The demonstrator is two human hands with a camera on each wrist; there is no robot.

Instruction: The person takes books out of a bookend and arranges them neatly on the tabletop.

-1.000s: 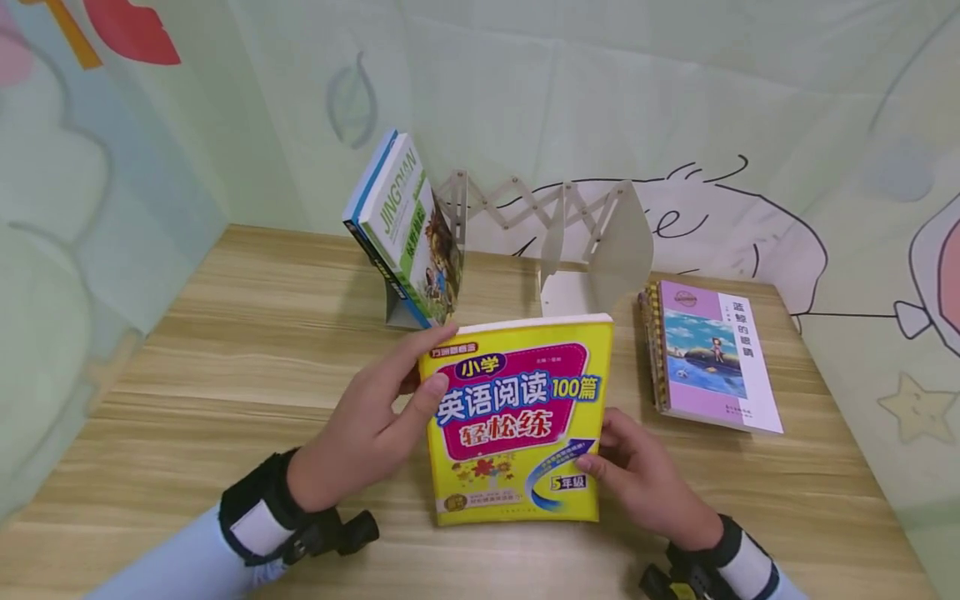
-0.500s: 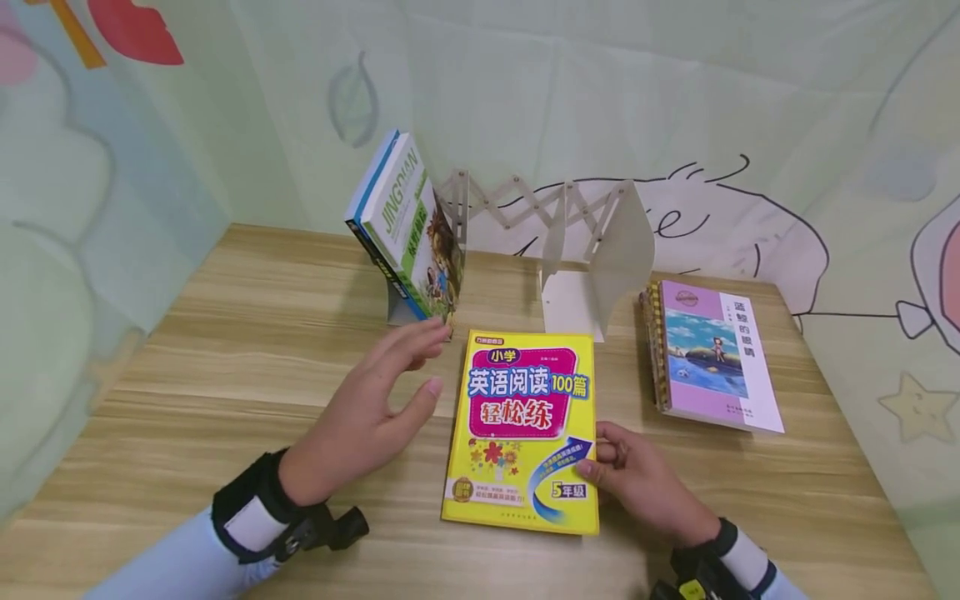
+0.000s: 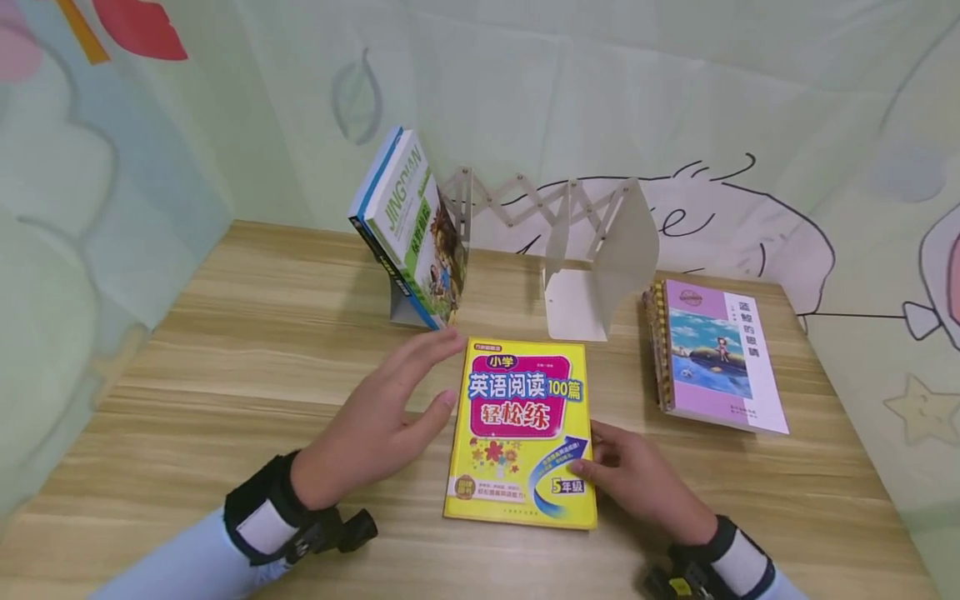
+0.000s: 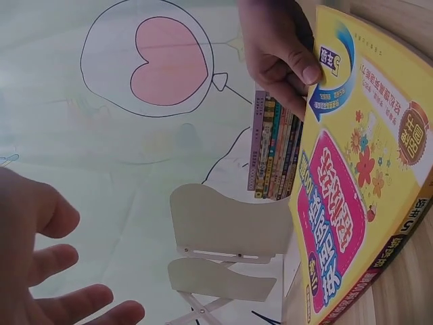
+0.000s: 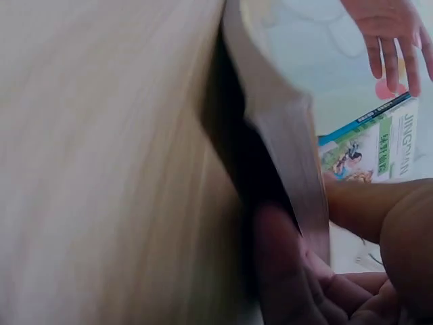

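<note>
A yellow paperback workbook with a pink title panel lies face up in the middle of the table. My right hand pinches its right edge, thumb on the cover and fingers beneath. The right wrist view shows the page edges raised over a dark gap, with fingers tucked under them. My left hand hovers beside the book's upper left corner, fingers extended and spread. In the left wrist view that hand holds nothing and is apart from the book.
Behind stands an expandable white metal bookend rack with scissor links. Two books lean in its left end. A stack of several books, a purple-and-white one on top, lies at the right. A printed curtain backs the wooden table.
The yellow workbook has gone from tilted up in both hands to lying low on the table. My left hand let go of its upper left corner; my right hand kept its hold.
</note>
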